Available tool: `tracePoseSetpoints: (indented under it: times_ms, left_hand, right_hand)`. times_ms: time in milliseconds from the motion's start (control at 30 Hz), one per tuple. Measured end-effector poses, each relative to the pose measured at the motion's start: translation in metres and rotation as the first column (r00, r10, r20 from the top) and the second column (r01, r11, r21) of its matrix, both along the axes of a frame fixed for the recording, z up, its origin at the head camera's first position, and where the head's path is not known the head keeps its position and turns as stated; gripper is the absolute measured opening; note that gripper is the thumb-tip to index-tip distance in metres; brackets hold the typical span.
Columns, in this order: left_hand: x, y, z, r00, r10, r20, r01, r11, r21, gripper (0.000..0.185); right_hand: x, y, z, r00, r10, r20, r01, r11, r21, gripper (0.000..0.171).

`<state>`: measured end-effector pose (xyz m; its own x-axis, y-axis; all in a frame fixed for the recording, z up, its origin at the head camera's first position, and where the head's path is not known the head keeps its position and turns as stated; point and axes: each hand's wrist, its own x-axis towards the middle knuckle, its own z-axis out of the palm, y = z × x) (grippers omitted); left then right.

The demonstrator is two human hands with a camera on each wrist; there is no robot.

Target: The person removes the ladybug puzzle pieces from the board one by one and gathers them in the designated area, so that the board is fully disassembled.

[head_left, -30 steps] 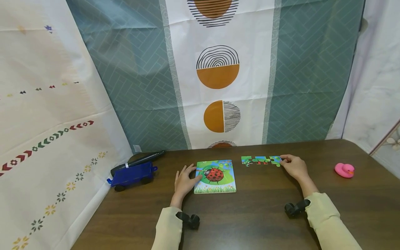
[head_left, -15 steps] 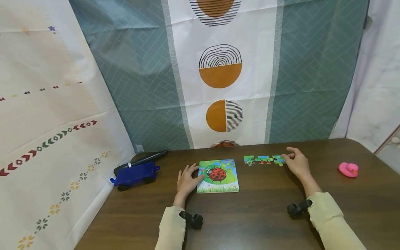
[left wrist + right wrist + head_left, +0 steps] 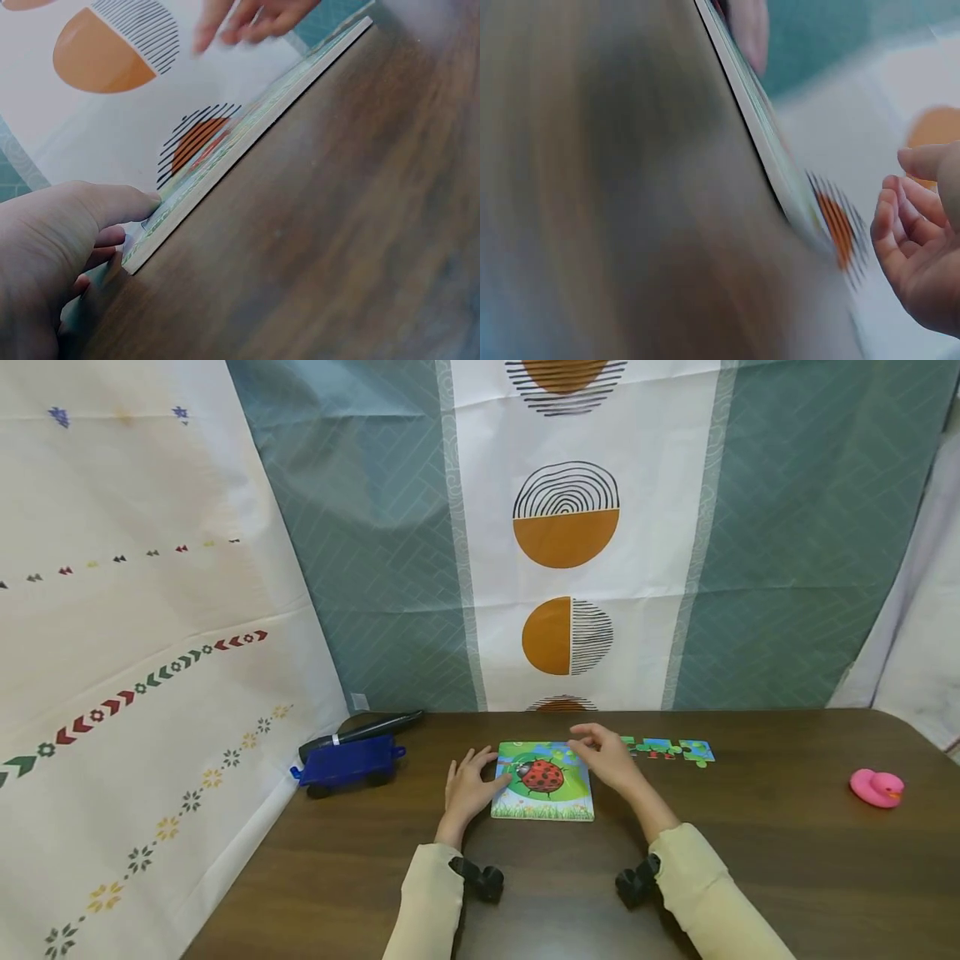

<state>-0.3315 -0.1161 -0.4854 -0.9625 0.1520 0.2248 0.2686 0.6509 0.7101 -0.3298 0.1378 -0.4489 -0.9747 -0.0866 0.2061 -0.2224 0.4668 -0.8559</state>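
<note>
A square ladybug puzzle board (image 3: 542, 782) lies flat in front of me in the head view. My left hand (image 3: 469, 788) holds its left side, thumb over the top face and fingers along the edge. The left wrist view shows that thumb (image 3: 124, 204) on the board's corner. Above the board's upper right corner is my right hand (image 3: 609, 762), its fingers loosely bent and nothing between them. The right wrist view has this hand (image 3: 926, 240) raised off the board's edge. Behind it, a short row of jigsaw pieces (image 3: 697, 750) lies on the table, partly covered by the hand.
A blue toy wagon (image 3: 349, 763) stands at the left, with a thick black pen-like object (image 3: 375, 727) behind it. A pink rubber duck (image 3: 877, 788) sits far right. Patterned cloths (image 3: 375, 527) hang around the brown table (image 3: 555, 893).
My right hand has left the right end of the jigsaw pieces and moved left over the board. The left hand stays at the board's left side. The head view has turned slightly right-to-left.
</note>
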Motion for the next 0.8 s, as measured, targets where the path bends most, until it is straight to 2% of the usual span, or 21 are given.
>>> tracePoseSetpoints:
  times_ms: [133, 233, 467, 800]
  left_hand:
    - [-0.002, 0.007, 0.002, 1.000, -0.001, 0.008, 0.001, 1.000, -0.017, 0.051]
    - [-0.003, 0.011, 0.001, 1.000, -0.003, 0.002, 0.003, 0.999, -0.037, 0.051]
    - [-0.002, 0.011, 0.002, 1.000, -0.015, -0.004, 0.015, 0.999, -0.031, 0.050]
    - [0.000, -0.001, 0.002, 0.998, -0.057, -0.003, 0.057, 0.994, -0.089, 0.045]
  right_hand:
    - [-0.001, -0.034, -0.007, 0.997, 0.048, 0.053, -0.045, 0.997, -0.065, 0.037]
    - [-0.002, -0.047, -0.014, 0.996, 0.055, 0.072, -0.051, 0.997, -0.059, 0.037]
    - [-0.001, -0.054, -0.027, 0.997, 0.021, 0.075, -0.020, 1.000, -0.010, 0.036]
    - [-0.002, -0.065, -0.027, 0.992, 0.092, 0.084, -0.096, 0.994, 0.048, 0.035]
